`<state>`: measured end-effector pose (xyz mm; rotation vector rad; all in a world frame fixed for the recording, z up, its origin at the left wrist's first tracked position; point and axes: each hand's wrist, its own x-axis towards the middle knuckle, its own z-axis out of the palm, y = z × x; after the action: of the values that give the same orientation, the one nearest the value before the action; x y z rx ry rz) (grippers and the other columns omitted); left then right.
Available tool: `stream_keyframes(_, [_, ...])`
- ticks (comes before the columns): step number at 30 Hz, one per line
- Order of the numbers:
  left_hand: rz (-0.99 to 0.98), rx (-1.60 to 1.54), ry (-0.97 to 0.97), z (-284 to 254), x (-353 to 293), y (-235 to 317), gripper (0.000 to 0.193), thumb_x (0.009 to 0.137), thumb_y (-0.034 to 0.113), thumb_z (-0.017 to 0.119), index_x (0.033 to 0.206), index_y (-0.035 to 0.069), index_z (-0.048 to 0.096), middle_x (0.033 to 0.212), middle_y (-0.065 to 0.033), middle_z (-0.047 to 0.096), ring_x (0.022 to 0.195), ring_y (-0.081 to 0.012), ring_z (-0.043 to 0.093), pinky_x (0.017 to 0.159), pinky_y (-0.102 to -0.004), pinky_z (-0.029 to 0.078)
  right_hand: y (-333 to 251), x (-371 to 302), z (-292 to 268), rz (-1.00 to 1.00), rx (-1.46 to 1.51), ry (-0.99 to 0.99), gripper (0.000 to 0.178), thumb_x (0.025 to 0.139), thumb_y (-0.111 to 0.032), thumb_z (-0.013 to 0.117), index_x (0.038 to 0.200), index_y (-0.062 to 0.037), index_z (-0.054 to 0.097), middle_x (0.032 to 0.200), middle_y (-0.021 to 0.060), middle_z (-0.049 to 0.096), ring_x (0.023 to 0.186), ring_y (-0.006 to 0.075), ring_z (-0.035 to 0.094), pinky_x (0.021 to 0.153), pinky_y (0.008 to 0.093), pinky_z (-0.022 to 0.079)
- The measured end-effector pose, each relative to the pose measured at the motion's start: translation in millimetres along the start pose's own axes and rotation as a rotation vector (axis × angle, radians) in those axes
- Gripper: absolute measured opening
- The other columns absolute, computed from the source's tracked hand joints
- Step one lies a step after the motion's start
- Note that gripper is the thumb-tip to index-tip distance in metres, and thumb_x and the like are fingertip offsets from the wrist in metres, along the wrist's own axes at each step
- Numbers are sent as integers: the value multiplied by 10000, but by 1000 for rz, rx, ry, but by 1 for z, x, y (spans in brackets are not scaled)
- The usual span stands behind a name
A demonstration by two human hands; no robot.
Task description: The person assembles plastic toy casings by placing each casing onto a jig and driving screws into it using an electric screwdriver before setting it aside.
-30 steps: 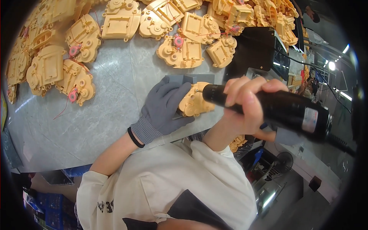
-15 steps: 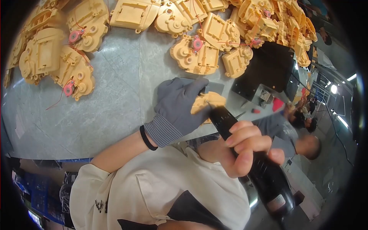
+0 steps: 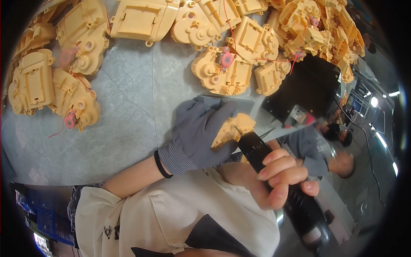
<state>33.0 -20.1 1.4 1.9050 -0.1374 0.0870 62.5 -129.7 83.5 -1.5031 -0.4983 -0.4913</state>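
Observation:
My left hand [image 3: 195, 132], in a grey knit glove, grips a small yellow plastic housing [image 3: 244, 123] by its left side. Part of that piece is hidden behind the glove and the tool. Bare fingers of my right hand [image 3: 284, 175] wrap round a black electric screwdriver [image 3: 306, 212], which slants up and to the left. Its bit meets the housing or stops just short of it; I cannot tell which. Behind my gloved fingers lies a flat grey block [image 3: 239, 105] on the table.
Yellow housings with pink round motors and red wires lie at the left [image 3: 81, 103] and along the far side [image 3: 222, 70], heaped at the far right [image 3: 329, 38]. A black panel [image 3: 304, 88] lies right of my hands. Another person [image 3: 317, 150] is at the right.
The whole view has shifted a little, so the table and parts appear lower and spread outward. Both hands keep their grips, with the screwdriver still at the housing.

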Motion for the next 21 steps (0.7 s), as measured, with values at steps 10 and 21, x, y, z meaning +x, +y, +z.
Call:
stream_keyframes(10, [-280, -428, 56, -34, -10, 32, 501, 704, 136, 634, 1169, 11, 495, 987, -114, 576, 917, -251, 560, 830, -363, 428, -45, 10, -81, -61, 615, 435, 277, 781, -89, 540, 1038, -52, 446, 632, -9, 425, 488, 86, 407, 592, 272, 363])
stream_keyframes(21, [-945, -158, 1295, -215, -454, -81, 403, 840, 159, 488, 1184, -50, 465, 1113, -133, 540, 1025, -200, 516, 894, -340, 403, -21, -19, -115, 135, 372, 492, 288, 828, -85, 470, 1110, -26, 452, 647, 27, 398, 527, 128, 407, 603, 306, 350])
